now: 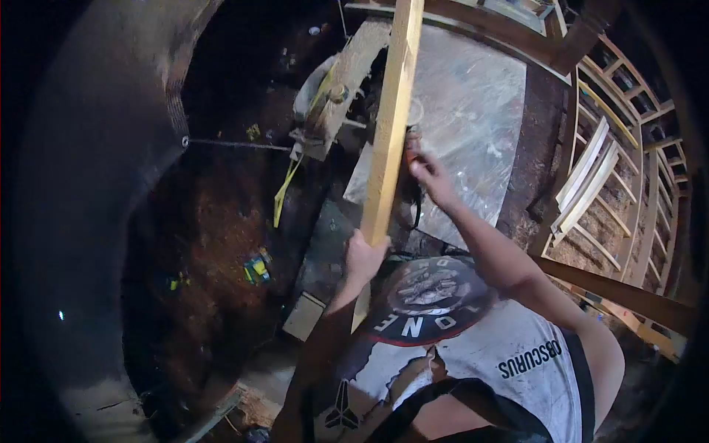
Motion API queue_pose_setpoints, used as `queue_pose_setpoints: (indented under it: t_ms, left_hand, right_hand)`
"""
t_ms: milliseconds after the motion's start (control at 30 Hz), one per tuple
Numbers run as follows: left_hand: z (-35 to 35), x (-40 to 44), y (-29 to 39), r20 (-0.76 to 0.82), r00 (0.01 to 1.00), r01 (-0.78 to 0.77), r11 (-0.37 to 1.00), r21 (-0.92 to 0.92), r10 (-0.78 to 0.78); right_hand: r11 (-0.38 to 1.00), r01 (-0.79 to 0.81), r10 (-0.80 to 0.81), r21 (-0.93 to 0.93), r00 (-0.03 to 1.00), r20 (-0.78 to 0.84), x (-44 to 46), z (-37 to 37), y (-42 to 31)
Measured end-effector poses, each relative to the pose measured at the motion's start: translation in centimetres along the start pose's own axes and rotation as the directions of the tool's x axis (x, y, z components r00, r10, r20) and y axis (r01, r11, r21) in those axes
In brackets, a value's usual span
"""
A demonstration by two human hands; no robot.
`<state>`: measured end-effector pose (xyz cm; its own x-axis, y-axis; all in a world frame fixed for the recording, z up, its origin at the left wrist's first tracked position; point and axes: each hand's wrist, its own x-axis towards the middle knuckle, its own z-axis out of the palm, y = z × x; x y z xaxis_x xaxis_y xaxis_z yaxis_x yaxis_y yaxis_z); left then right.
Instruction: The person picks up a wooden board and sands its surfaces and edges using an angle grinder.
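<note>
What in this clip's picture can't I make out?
All in the head view:
Wooden beam: far end cut off by the top edge.
Left hand: fingers partly hidden by the beam.
Reddish object at the right hand: too blurred to identify or confirm a grip.
Yellow-green thing on the ground: too small and dim to name.

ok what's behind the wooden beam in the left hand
A pale, streaked sheet shows past the right edge of the beam, and a smaller pale piece past its left. Whether they join is hidden: the beam covers that part.
</note>
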<state>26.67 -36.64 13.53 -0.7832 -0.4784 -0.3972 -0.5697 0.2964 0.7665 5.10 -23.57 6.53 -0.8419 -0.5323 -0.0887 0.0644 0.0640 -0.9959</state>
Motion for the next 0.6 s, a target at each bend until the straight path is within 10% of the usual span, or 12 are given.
queue_pose_setpoints:
  t_ms: [67, 167, 267, 367, 500, 600]
  left_hand:
    - [-0.8, 0.1, -2.8, -0.295, 0.954, 0.072, 0.904, 0.421, 0.061]
    - [-4.1, 1.1, -5.9, -0.279, 0.96, 0.104, 0.892, 0.44, 0.026]
    - [-5.2, 1.4, -8.4, -0.236, 0.972, 0.097, 0.89, 0.446, 0.013]
    - [-6.5, 1.4, -11.3, -0.195, 0.981, 0.061, 0.915, 0.4, 0.02]
    - [-5.8, 1.2, -15.6, -0.137, 0.978, -0.076, 0.872, 0.483, 0.161]
    - [-6.2, 2.7, -16.4, -0.056, 0.987, -0.104, 0.869, 0.484, 0.149]
  right_hand:
    - [0.874, -0.231, 0.063, -0.427, 0.926, -0.373, 1.7, -0.1, 3.0]
    - [0.742, -0.463, 0.363, -0.485, 0.885, -0.291, 3.2, 1.6, 4.5]
    - [0.588, -0.436, 0.183, -0.681, 0.892, -0.414, 3.6, 3.0, 5.9]
    - [0.757, -0.582, 0.525, -0.298, 0.812, -0.254, 4.9, 1.0, 7.1]
    - [0.823, -0.543, 0.539, -0.166, 0.839, -0.076, 1.6, -3.4, 5.5]
    - [0.844, -0.464, 0.377, -0.268, 0.87, -0.318, -6.8, -3.6, 2.9]
